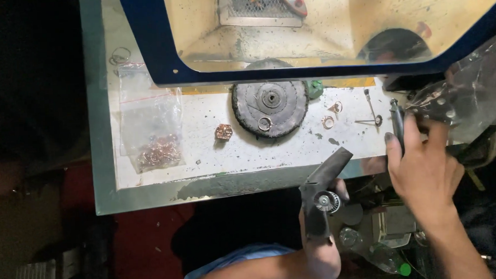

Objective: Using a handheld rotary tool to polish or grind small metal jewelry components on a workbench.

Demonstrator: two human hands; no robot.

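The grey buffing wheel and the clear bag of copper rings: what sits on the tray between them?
In the head view, one small coppery block-like piece lies between the buffing wheel and the bag of rings; otherwise the white tray there is bare.

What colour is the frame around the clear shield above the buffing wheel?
Dark blue frame, seen best in the head view, above the grey buffing wheel.

Bench top [215, 157]: lying pale and scuffed, with a metal edge running along its near side.
Buffing wheel [270, 108]: lying flat at the bench's middle, dark and worn.
Small ring [264, 123]: resting on the wheel's near part.
Clear bag [151, 123]: lying to the left, holding a heap of coppery rings.
Blue-framed hood [163, 60]: standing behind the wheel.
Coppery block [223, 132]: sitting just left of the wheel.
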